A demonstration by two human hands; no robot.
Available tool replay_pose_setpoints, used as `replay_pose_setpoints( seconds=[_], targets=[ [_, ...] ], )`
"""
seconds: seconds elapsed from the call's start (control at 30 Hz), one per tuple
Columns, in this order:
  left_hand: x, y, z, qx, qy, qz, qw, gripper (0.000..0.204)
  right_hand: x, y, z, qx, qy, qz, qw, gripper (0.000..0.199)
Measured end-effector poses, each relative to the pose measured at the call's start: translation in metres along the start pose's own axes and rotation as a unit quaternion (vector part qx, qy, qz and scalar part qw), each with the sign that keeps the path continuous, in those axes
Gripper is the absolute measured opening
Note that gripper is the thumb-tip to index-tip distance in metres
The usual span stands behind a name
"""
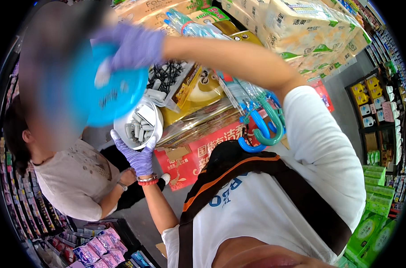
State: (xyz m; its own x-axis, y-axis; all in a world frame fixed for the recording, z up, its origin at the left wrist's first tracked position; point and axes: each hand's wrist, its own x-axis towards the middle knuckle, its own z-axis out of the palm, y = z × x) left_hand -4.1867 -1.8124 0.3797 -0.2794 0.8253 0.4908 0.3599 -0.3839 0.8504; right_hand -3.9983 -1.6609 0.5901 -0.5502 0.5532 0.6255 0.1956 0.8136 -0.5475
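My left hand (136, 156), in a purple glove, holds the rim of a white round tub (157, 126) from its near side. Inside the tub lie several small grey-and-white pieces (141, 127), whose kind I cannot make out. Above and to the left, my gloved right hand (136, 47) grips a round blue lid (118, 100) by its upper part, tilted and partly over the tub's far-left side. The lid's left part is blurred. Tangled black cords (165, 73) with more grey-white pieces (156, 94) lie just beyond the tub.
Close by on the left stands another person (77, 178). Umbrellas with hooked blue and green handles (272, 127) lie on gold packages (207, 91) right of the tub. Stacked tissue packs (305, 35) fill the far side. Pink packets (100, 250) and shelves (377, 116) flank the aisle.
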Motion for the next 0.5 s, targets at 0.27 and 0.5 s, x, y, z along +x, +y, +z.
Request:
replay_pose_setpoints(
  seconds=[0.27,0.5],
  targets=[
    [-0.007,-0.006,0.004,0.181,0.003,0.064,0.981,0.118,-0.175,0.146,-0.153,-0.417,0.025,0.123,0.9,0.037],
    [-0.01,0.007,0.003,-0.072,0.008,-0.002,0.997,0.114,-0.224,0.154,-0.157,-0.308,-0.165,0.335,0.875,0.06]
  ],
)
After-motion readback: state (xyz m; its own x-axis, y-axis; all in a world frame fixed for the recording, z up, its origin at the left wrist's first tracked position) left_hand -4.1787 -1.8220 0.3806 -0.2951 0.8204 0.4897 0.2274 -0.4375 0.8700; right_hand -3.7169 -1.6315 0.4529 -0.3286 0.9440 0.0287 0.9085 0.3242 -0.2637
